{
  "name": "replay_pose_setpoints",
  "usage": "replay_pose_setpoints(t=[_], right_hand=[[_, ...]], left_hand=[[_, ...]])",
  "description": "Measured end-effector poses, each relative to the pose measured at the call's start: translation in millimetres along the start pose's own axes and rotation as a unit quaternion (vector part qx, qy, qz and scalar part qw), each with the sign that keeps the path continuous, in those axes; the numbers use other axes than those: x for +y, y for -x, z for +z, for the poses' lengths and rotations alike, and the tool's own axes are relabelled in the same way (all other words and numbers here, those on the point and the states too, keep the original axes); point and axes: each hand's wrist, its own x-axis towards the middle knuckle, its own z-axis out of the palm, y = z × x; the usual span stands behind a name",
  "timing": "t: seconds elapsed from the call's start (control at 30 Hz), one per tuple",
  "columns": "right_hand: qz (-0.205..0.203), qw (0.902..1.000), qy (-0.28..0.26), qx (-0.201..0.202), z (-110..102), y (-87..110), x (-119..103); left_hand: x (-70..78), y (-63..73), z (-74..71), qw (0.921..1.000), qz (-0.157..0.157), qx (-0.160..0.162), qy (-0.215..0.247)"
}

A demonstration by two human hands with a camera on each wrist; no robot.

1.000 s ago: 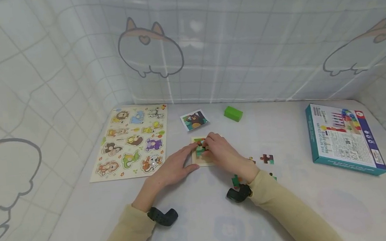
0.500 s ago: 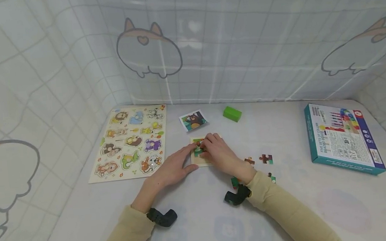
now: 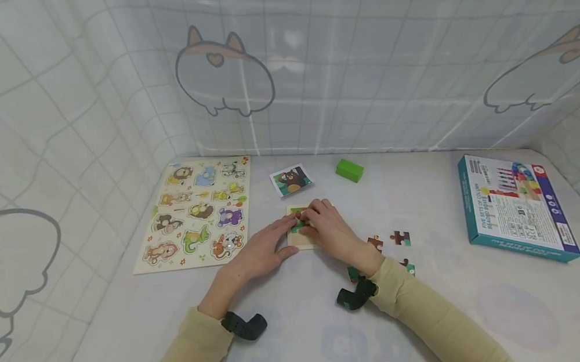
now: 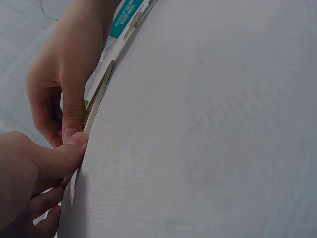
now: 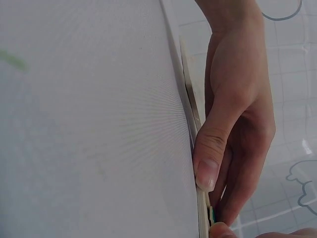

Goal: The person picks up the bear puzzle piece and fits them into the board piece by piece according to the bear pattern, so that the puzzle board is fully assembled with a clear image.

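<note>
A small wooden jigsaw tray (image 3: pixel 303 241) lies in the middle of the table in the head view, with green and brown pieces at its upper left. My left hand (image 3: pixel 262 253) rests against its left side, fingers stretched out, thumb at the near left corner. Over the tray, my right hand (image 3: pixel 334 235) pinches a brown jigsaw piece (image 3: pixel 298 215) with bent fingers; fingertips partly hide it. In the right wrist view, the right thumb (image 5: pixel 207 171) is by the tray's edge. Several loose jigsaw pieces (image 3: pixel 400 238) lie to the right, some partly behind my right wrist.
An animal puzzle board (image 3: pixel 196 213) lies on the left. Behind the tray are a bear picture card (image 3: pixel 292 181) and a green block (image 3: pixel 349 170). A boxed bead set (image 3: pixel 518 205) lies on the right. A tile-patterned wall (image 3: pixel 363 69) stands behind the table.
The right fingers have shifted slightly left over the tray with the brown jigsaw piece, and more of the loose pieces shows beside the right wrist. The left hand has stayed in place.
</note>
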Motion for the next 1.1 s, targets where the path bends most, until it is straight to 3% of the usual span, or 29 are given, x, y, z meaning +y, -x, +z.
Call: replay_pose_setpoints(t=[0.7,0.97,1.1], right_hand=[[0.028,0.9995,-0.01,-0.007,-2,-0.4,2],[0.04,0.9987,-0.03,-0.007,-10,-1.0,13],[0.05,0.9983,-0.031,-0.002,-14,-2.1,18]], left_hand=[[2.8,0.6,2.8,0.9993,0.016,0.002,-0.034],[12.6,3.7,3.2,0.9943,0.038,0.008,-0.1],[13.8,4.3,3.8,0.9952,0.032,0.011,-0.092]])
